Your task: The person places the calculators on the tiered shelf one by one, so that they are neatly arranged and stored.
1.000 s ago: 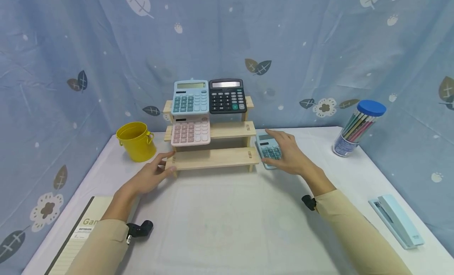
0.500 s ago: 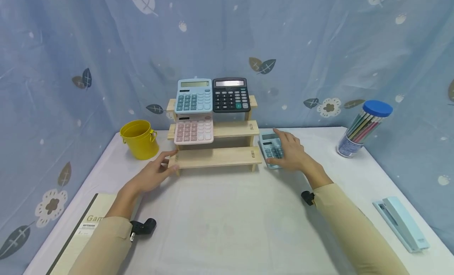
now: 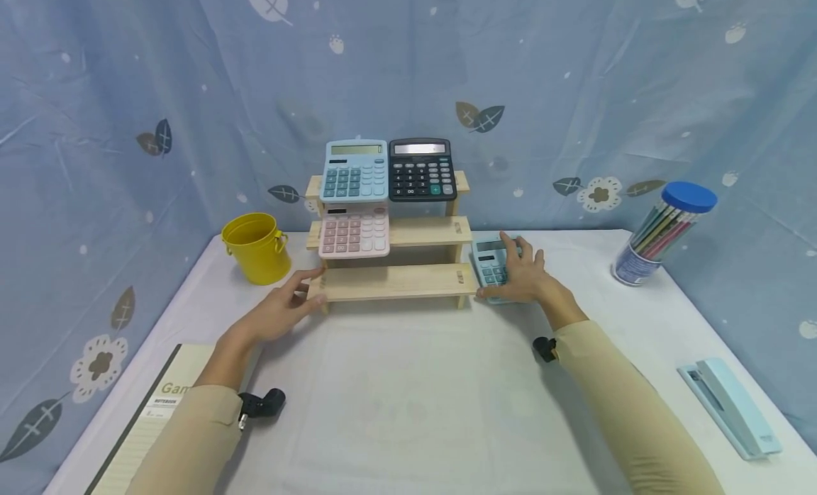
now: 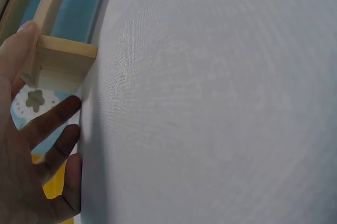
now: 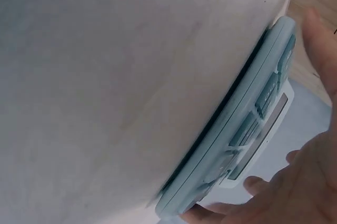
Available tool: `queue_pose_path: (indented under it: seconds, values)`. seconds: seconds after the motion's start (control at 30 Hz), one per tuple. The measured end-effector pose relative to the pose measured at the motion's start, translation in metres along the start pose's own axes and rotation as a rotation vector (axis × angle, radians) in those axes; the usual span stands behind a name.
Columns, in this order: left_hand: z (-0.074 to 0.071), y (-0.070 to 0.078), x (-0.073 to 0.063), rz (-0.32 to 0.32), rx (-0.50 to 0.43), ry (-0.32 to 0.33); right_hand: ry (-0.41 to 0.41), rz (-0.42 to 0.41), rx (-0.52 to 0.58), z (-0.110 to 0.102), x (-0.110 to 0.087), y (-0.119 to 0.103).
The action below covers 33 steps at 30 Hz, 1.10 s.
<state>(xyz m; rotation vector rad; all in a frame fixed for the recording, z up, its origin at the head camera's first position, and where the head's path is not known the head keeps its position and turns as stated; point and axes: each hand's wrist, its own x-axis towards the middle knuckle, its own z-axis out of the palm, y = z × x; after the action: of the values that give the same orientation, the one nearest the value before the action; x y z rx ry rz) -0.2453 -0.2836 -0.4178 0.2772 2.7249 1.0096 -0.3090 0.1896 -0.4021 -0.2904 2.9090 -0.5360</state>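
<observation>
A three-tier wooden shelf rack (image 3: 396, 284) stands at the back of the table. My left hand (image 3: 276, 316) pinches the left end of its lowest board, with the thumb in front and the index finger behind. The other fingers spread loosely in the left wrist view. To the right of the rack, a small light blue calculator (image 3: 490, 262) lies on the white cloth. Spread over it is my right hand (image 3: 525, 279), partly covering its keys and screen. In the right wrist view, the thumb is beside one end of the calculator (image 5: 231, 118) and the fingertips are at the other.
A light blue calculator (image 3: 354, 170) and a black one (image 3: 423, 170) lean on the top tier, a pink one (image 3: 354, 232) on the middle. Around them are a yellow bucket (image 3: 258, 254), a jar of pencils (image 3: 660, 232), a stapler (image 3: 730, 408) and a notebook (image 3: 153, 417).
My right hand has shifted left and lower over the small calculator, its fingers more spread and its thumb now at the near left edge. The left hand stays at the rack; the head view has turned slightly.
</observation>
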Motion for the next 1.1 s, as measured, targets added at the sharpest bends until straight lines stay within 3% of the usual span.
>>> queue_pose_path:
  seconds: [0.23, 0.47, 0.87, 1.1]
  values:
    - [-0.001, 0.000, 0.002, 0.009, 0.015, -0.006, -0.060, 0.072, -0.031, -0.002, 0.000, -0.003]
    - [0.000, 0.002, 0.001, 0.003, 0.015, -0.019, -0.037, 0.140, -0.053, -0.001, 0.002, 0.000]
    - [-0.001, 0.002, -0.002, 0.000, 0.012, -0.010, 0.045, 0.076, 0.143, -0.015, -0.015, 0.000]
    - [0.000, 0.002, -0.001, 0.006, 0.003, -0.009, 0.038, 0.045, 0.257, -0.031, -0.032, -0.003]
